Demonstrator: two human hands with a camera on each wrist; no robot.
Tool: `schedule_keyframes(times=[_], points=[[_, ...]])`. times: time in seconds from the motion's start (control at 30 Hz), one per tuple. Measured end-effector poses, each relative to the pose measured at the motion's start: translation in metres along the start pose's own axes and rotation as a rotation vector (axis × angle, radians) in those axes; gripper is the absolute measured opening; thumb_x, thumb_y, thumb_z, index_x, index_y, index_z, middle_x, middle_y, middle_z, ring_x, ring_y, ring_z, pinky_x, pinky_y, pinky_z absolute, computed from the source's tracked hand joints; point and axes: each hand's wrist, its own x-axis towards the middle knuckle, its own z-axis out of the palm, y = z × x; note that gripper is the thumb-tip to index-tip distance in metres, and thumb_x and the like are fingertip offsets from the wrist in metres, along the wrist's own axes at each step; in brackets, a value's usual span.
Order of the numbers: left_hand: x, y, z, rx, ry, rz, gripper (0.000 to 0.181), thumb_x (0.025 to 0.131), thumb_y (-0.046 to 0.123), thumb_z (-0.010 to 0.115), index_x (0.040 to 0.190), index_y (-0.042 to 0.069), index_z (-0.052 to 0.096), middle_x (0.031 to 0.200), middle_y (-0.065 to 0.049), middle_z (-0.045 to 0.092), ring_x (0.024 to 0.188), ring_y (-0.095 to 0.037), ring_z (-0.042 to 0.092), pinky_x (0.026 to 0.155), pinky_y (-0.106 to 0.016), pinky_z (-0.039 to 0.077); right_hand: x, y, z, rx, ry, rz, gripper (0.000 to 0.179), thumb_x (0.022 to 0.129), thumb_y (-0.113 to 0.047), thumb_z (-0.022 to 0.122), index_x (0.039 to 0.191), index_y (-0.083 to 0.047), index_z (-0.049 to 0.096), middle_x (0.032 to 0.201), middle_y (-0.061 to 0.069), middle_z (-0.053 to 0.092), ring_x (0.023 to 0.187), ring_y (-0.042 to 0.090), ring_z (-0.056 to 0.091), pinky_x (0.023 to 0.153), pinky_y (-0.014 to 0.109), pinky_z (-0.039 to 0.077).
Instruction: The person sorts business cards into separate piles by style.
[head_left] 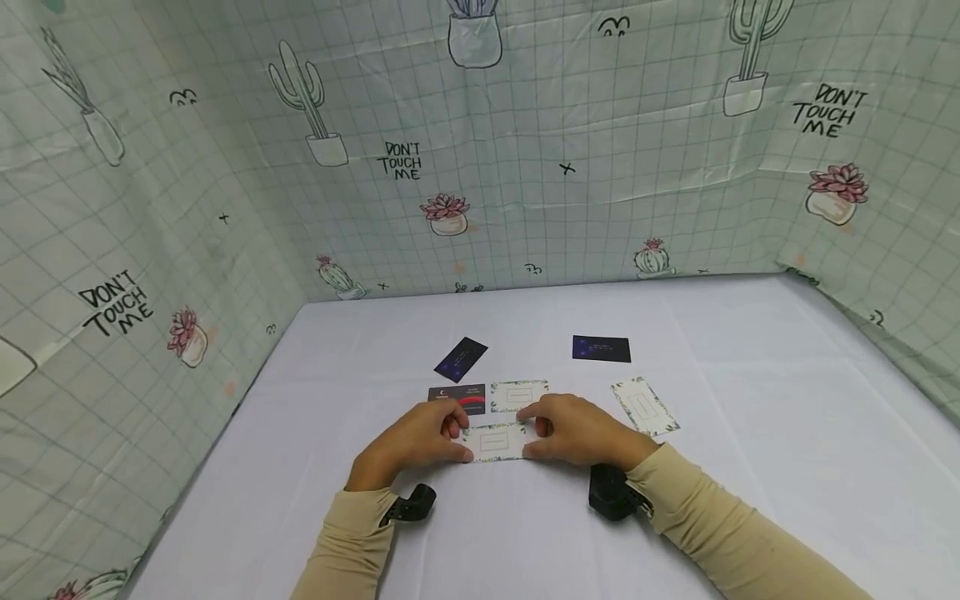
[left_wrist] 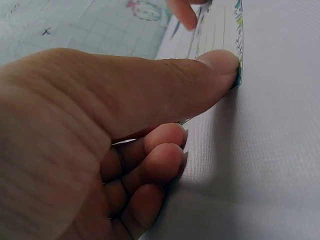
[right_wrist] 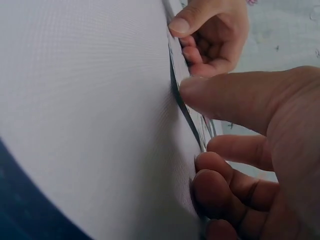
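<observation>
A white card with a leafy floral border [head_left: 493, 442] lies between both hands near the middle of the table. My left hand [head_left: 422, 435] grips its left end, the thumb [left_wrist: 215, 65] over a near corner and the other fingers curled. At the opposite end, my right hand [head_left: 573, 431] pinches the card by its corners with thumb and forefinger. In the right wrist view the card [right_wrist: 187, 110] shows almost edge-on, with a dark shadow beneath. Just beyond it are a dark grey card with a red arc [head_left: 468, 398] and a second floral card [head_left: 517, 395], side by side.
Two dark blue cards lie farther back, one tilted [head_left: 461, 359] at left and one level [head_left: 602, 348] at right. Another floral card [head_left: 645, 407] rests slantwise beyond the right wrist. A white cloth [head_left: 525, 533] covers the table; a cactus-print curtain [head_left: 510, 208] stands behind.
</observation>
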Motion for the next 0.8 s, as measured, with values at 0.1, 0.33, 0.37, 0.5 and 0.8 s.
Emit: schedule_keyframes(times=[0.1,0.33,0.37,0.5,0.8], points=[[0.0,0.0001,0.0007,-0.001,0.001,0.0,0.035,0.074,0.013,0.089,0.098,0.008,0.063,0.083,0.0,0.057,0.077,-0.013,0.052,0.071,-0.028,0.043,-0.0007,0.0005,0.0008,-0.017,-0.001,-0.011,0.039,0.084,-0.027,0.081,0.118,-0.01,0.072,0.08,-0.01,0.054,0.074,0.007,0.049,0.069,0.027,0.042],[-0.0004,-0.0019,0.0011,0.003,0.008,0.009,0.036,0.074,0.014,0.089,0.098,0.009,0.063,0.082,0.001,0.057,0.077,-0.012,0.052,0.071,-0.027,0.043,0.0003,-0.002,0.0032,-0.029,0.014,0.01,0.034,0.083,-0.025,0.082,0.112,-0.011,0.069,0.077,-0.01,0.052,0.071,0.006,0.049,0.067,0.028,0.042],[-0.0008,-0.0026,0.001,0.002,0.008,0.009,0.036,0.074,0.014,0.089,0.098,0.009,0.063,0.082,0.001,0.057,0.077,-0.012,0.052,0.071,-0.027,0.043,0.0007,-0.0026,0.0037,-0.027,0.013,0.014,0.034,0.083,-0.024,0.081,0.111,-0.011,0.069,0.077,-0.01,0.052,0.07,0.006,0.049,0.067,0.028,0.042],[-0.0027,-0.0051,0.0007,-0.011,0.008,-0.007,0.036,0.075,0.014,0.089,0.099,0.009,0.063,0.082,0.001,0.056,0.077,-0.014,0.052,0.07,-0.028,0.043,0.0019,-0.0058,0.005,-0.005,-0.002,0.023,0.032,0.083,-0.022,0.08,0.11,-0.009,0.067,0.077,-0.01,0.052,0.071,0.007,0.049,0.068,0.028,0.042],[0.0009,-0.003,0.0027,0.001,0.009,-0.002,0.037,0.076,0.015,0.088,0.1,0.009,0.062,0.087,0.001,0.056,0.079,-0.014,0.052,0.073,-0.028,0.044,-0.0003,-0.0072,0.0017,0.021,0.01,0.049,0.035,0.081,-0.018,0.082,0.109,-0.011,0.062,0.084,-0.005,0.053,0.074,0.01,0.05,0.071,0.03,0.043]])
